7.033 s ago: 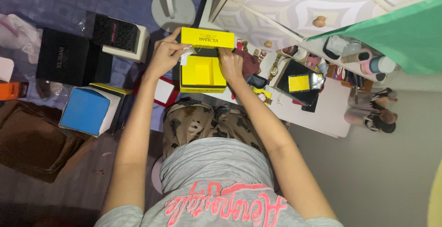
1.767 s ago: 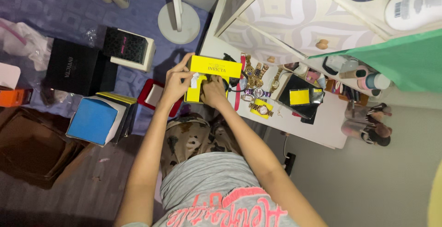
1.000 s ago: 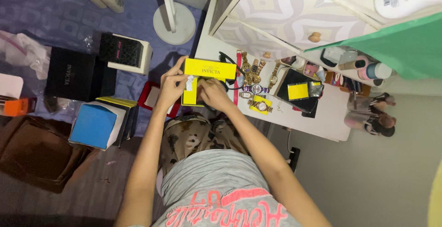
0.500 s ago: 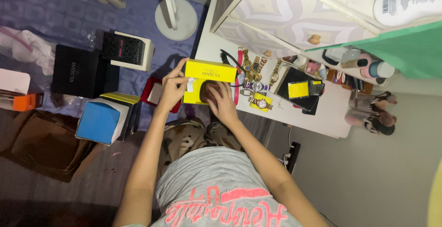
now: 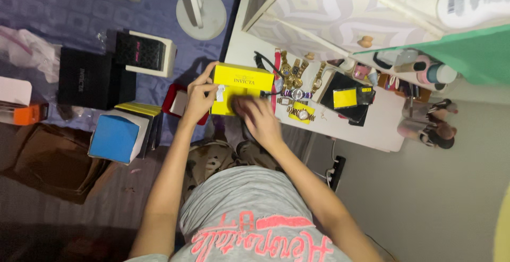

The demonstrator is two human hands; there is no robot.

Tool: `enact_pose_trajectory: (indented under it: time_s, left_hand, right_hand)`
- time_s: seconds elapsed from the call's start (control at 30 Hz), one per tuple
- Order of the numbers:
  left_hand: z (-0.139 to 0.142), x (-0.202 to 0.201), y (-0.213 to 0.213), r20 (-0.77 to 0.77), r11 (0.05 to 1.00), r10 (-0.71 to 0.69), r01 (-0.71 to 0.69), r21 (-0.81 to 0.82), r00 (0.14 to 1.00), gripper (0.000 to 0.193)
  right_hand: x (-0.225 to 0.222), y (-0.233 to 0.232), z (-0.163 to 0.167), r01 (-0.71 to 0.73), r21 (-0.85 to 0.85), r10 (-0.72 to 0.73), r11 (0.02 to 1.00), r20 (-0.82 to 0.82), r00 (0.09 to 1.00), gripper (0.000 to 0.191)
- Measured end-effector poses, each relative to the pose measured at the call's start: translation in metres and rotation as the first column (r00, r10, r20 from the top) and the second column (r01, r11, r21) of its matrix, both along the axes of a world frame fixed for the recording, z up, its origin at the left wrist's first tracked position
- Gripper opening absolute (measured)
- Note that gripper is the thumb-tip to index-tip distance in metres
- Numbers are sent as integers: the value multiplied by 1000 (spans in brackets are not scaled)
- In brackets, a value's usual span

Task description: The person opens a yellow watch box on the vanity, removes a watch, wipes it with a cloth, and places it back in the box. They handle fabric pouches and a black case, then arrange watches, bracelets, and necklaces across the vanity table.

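Observation:
A yellow box [image 5: 241, 84] sits in front of me, level with the white table's near edge. My left hand [image 5: 197, 96] grips its left side, fingers curled over the edge by a small white tag. My right hand [image 5: 256, 118] lies over the box's lower right part, blurred, fingers spread on its face. Just right of the box several wristwatches [image 5: 295, 81] lie on the white table [image 5: 382, 129].
On the purple rug [image 5: 64, 18] at left stand a black box [image 5: 87, 79], a black-and-white box [image 5: 146, 52], a blue-and-white box [image 5: 117, 137] and a red case [image 5: 172, 102]. A black tray with a yellow card [image 5: 348, 97] lies on the table. A brown bag [image 5: 53, 161] lies lower left.
The yellow box's lid, up seven seconds ago, is now down. My right hand has slid from the box's upper edge down over its lower right face. My left hand stays on the left side.

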State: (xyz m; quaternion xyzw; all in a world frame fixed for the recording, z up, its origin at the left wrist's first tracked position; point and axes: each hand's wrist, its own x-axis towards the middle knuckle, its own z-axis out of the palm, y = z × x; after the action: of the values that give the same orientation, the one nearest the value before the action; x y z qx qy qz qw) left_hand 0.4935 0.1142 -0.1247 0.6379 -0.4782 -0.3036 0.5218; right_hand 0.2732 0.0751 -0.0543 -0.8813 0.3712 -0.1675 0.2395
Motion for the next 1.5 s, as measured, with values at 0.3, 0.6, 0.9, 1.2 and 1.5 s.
enact_pose_trajectory:
  time_s: [0.3, 0.6, 0.9, 1.2, 1.5]
  left_hand:
    - [3, -1, 5, -31, 1000, 12, -11, 10, 999, 17]
    - [4, 2, 12, -22, 999, -18, 19, 51, 1000, 23]
    - [17, -32, 57, 220, 973, 229, -220, -67, 948, 31]
    - [41, -123, 55, -445, 975, 185, -106, 197, 876, 21]
    - [13, -147, 25, -743, 977, 146, 23, 212, 653, 57]
  right_hand:
    - [79, -30, -37, -390, -40, 296, 920, -580, 759, 16]
    - [-49, -65, 6, -35, -25, 34, 999, -32, 999, 10]
    - [-76, -99, -2, 121, -251, -119, 960, 23, 993, 30]
    - [-71, 14, -17, 4, 817, -433, 576, 301, 850, 32]
    - [-105, -11, -52, 82, 816, -553, 572, 310, 774, 16]
